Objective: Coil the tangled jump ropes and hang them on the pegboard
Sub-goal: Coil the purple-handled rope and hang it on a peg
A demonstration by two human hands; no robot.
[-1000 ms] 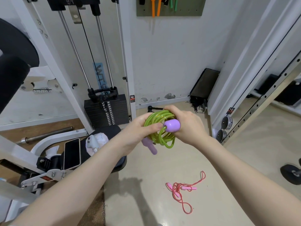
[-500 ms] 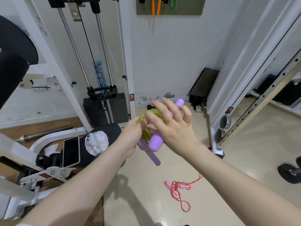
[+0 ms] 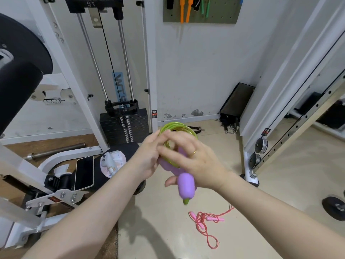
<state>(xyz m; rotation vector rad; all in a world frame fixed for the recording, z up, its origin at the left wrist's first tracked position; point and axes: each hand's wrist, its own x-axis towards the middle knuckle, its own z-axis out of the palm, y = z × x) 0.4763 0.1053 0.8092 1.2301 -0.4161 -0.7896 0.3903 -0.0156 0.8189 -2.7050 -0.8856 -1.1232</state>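
Cord of the green jump rope (image 3: pixel 178 128) — light, springy plastic likely to uncoil if loosened — sits looped at chest height before the pegboard (image 3: pixel 201 18), left hand (image 3: pixel 149 156) gripping the coil, right hand (image 3: pixel 196 161) wrapped round a smooth purple handle (image 3: pixel 185 186) — the surest hold.
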